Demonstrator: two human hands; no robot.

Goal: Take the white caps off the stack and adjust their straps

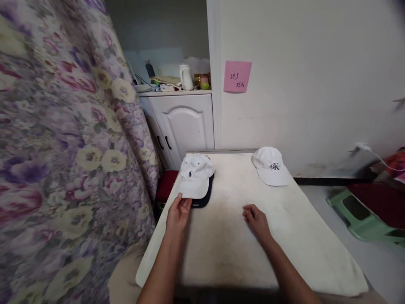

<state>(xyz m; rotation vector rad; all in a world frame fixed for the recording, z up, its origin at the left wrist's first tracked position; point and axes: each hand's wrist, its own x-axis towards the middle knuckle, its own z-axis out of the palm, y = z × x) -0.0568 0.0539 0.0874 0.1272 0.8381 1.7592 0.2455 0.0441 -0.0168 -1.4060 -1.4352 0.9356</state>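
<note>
A white cap with a small dark logo (195, 174) lies on top of a dark navy cap (205, 197) at the far left of a white table (240, 249). My left hand (178, 213) pinches the brim of the white cap at its near edge. A second white cap with dark letters (270, 166) sits at the table's far right, near the wall. My right hand (257, 220) rests on the tabletop with fingers loosely curled, holding nothing, well short of that second cap.
A flowered curtain (63, 147) hangs close on the left. A white cabinet (182, 122) with clutter on top stands behind. A pink note (237, 76) is stuck on the wall. A green stool (363, 215) and a dark red cushion lie on the floor to the right.
</note>
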